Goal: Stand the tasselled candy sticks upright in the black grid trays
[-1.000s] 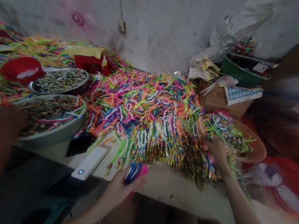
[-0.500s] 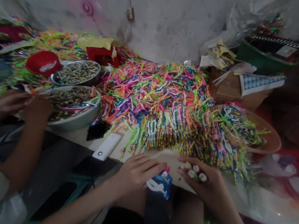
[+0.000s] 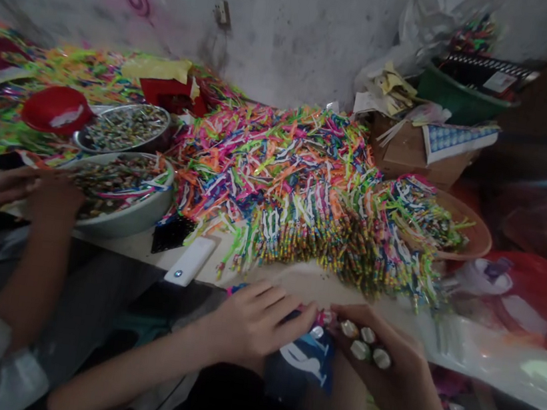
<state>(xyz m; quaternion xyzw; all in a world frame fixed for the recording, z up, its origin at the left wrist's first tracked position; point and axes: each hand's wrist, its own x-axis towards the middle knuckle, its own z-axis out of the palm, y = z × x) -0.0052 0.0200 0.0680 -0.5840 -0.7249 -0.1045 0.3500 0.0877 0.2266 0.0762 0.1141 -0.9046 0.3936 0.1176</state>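
My left hand [image 3: 256, 317] is closed, its thumb and fingers pinching a blue printed plastic piece [image 3: 306, 360] with a white figure on it. A pink end of that piece meets the fingertips of my right hand [image 3: 392, 355]. Curled in my right hand are several small tubes [image 3: 360, 349] with pale round ends turned up. Both hands are at the table's front edge, close together above my lap. Beyond them lies a row of colourful strips with patterned stick-like ends [image 3: 309, 237]. Part of the blue piece is hidden behind my left fingers.
A large heap of bright strips [image 3: 270, 151] covers the table. At left are a white basin [image 3: 125, 222], a metal bowl [image 3: 163, 126], a red bowl [image 3: 57, 109] and a co-worker's hands [image 3: 53, 196]. A white power bank [image 3: 190, 261] lies near the edge. An orange basin [image 3: 480, 239] stands right.
My hands have come together, so the pink end of the blue piece now meets my right fingertips. The camera view has shifted slightly to the right.
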